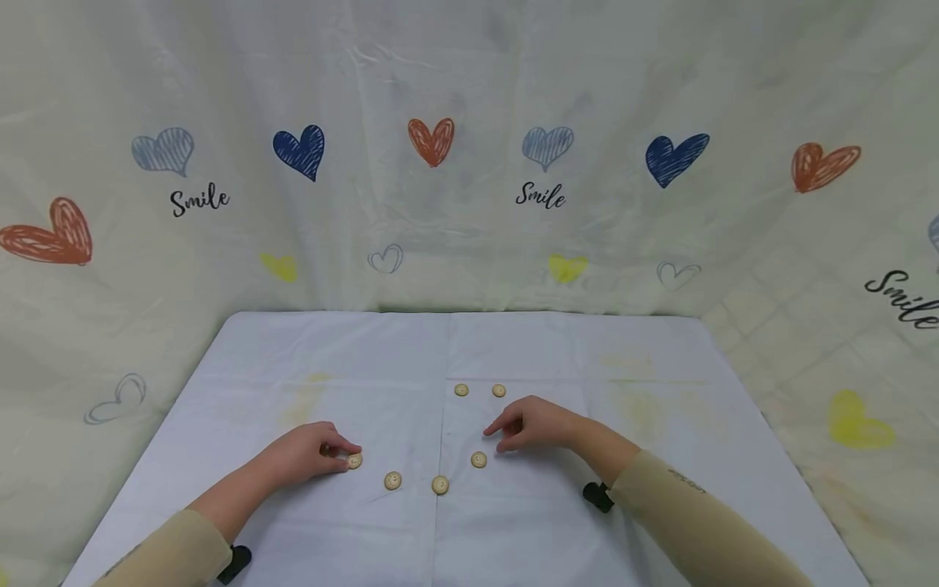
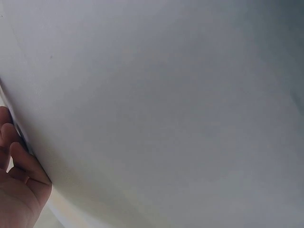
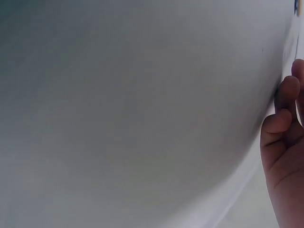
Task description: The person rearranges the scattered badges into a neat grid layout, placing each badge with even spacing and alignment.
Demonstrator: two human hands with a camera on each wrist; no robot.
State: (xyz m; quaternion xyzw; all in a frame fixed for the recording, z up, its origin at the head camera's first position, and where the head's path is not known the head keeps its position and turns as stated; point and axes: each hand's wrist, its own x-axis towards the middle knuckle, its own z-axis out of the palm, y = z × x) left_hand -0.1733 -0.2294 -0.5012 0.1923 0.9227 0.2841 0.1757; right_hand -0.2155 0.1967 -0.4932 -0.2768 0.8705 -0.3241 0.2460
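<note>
Several round, light wooden buttons lie on the white-covered table in the head view. My left hand (image 1: pixel 311 450) pinches the leftmost button (image 1: pixel 355 461) between thumb and forefinger, down at the cloth. To its right are a second button (image 1: pixel 393 480) and a third button (image 1: pixel 440 486), curving on to another button (image 1: pixel 478 460). Just above and right of that one is my right hand (image 1: pixel 539 424), its forefinger and thumb apart with nothing between them. In the wrist views only parts of my left hand (image 2: pixel 21 185) and right hand (image 3: pixel 285 161) show, at the edges.
Two more buttons lie farther back, a left one (image 1: pixel 461 390) and a right one (image 1: pixel 499 390). The white tablecloth (image 1: pixel 381 350) has fold lines. Behind the table hangs a pale curtain (image 1: pixel 469 220) printed with hearts and the word Smile.
</note>
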